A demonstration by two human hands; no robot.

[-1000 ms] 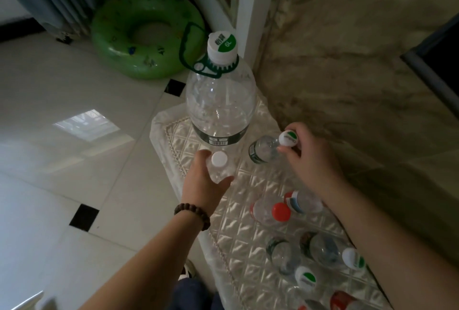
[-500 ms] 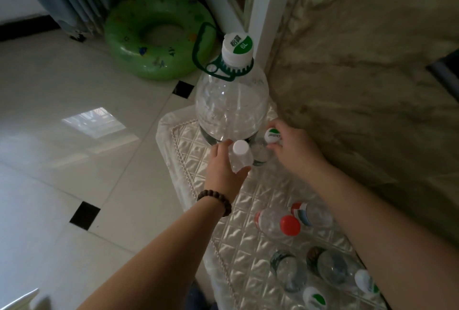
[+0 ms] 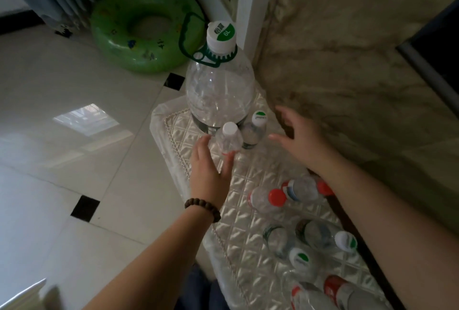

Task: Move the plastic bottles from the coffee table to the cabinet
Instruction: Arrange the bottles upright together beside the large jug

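Head view | left hand (image 3: 208, 168) and right hand (image 3: 298, 140) open, fingers spread beside two small bottles (image 3: 229, 139) | best withdrawn gently so neither topples.

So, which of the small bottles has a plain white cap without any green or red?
The small clear bottle standing in front of the big 6L jug, by the left hand. Its neighbour has green on its cap.
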